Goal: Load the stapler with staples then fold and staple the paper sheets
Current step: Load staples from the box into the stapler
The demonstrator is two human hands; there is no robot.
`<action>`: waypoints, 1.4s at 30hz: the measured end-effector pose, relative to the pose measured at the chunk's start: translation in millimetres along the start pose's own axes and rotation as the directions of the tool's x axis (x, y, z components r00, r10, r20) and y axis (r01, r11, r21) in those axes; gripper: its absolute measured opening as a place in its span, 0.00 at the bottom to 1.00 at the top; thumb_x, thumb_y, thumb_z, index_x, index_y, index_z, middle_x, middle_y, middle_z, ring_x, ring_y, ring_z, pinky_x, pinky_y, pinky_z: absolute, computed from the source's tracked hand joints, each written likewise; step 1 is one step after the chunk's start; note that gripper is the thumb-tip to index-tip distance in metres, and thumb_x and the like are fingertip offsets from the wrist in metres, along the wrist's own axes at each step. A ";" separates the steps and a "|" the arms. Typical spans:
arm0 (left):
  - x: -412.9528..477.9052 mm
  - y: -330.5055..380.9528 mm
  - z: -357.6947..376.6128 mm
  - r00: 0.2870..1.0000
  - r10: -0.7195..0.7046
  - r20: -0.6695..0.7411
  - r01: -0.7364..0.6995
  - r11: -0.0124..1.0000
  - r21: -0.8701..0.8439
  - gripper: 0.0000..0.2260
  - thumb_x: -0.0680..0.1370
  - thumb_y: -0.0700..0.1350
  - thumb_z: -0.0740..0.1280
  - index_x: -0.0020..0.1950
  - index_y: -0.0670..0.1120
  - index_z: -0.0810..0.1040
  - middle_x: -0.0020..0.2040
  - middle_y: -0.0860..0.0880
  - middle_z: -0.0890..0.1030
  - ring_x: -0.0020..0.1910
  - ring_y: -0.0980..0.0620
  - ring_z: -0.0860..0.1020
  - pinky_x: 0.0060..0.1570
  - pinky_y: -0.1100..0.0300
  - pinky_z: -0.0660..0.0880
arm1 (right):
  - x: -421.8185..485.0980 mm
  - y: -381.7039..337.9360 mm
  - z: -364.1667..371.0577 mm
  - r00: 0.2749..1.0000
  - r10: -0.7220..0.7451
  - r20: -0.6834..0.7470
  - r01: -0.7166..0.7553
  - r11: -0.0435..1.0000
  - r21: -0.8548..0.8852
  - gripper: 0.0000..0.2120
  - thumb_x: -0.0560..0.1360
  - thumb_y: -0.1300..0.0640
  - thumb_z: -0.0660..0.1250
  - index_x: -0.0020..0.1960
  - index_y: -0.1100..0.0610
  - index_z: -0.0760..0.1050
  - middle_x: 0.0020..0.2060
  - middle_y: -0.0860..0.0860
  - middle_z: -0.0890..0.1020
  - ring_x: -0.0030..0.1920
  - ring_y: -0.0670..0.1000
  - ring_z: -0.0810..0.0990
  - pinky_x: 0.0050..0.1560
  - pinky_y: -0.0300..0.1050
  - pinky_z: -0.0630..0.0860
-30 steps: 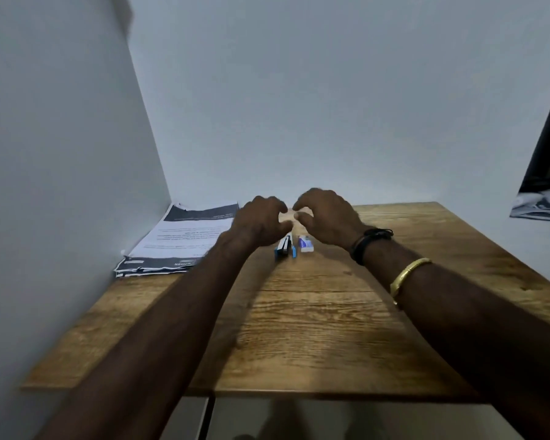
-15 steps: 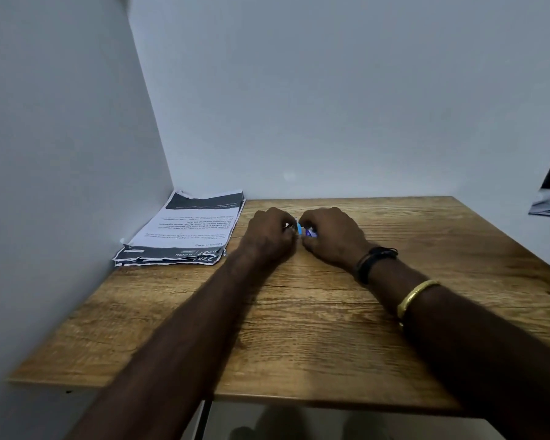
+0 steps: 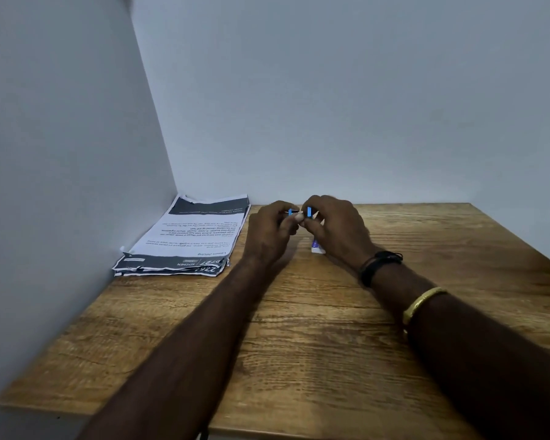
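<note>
Both met toward the desk's [image 3: 299, 344] 12 o'clock: left hand [image 3: 269, 231] and right hand [image 3: 337, 230] pinched the small blue stapler [image 3: 308, 212] with curled fingers [image 3: 286, 221] — staple box [image 3: 317, 248] below, paper sheets [image 3: 191, 236] at 10 o'clock.

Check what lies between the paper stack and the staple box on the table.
In the head view, the left hand, gripping the stapler, crosses between the paper stack and staple box; otherwise only bare table shows.
</note>
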State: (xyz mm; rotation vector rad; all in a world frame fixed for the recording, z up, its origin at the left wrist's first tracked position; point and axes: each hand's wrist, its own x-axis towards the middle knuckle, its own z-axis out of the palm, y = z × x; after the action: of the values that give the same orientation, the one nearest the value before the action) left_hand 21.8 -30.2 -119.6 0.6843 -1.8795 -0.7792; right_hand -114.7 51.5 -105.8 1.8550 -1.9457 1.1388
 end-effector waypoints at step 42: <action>9.5 -4.6 -1.5 0.776 -0.597 0.205 0.630 0.718 -0.295 0.11 0.71 0.43 0.69 0.50 0.41 0.85 0.45 0.42 0.83 0.42 0.45 0.82 0.47 0.48 0.84 | 21.9 38.0 10.5 0.737 0.663 0.133 -0.436 0.315 0.843 0.13 0.80 0.71 0.64 0.59 0.56 0.78 0.47 0.57 0.81 0.42 0.52 0.85 0.38 0.41 0.84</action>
State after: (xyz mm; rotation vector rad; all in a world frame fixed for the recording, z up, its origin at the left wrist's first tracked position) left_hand 20.0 -40.4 -117.3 1.0753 -1.5186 -1.5618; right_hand -150.1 24.5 -113.1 1.0894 -2.0975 2.8161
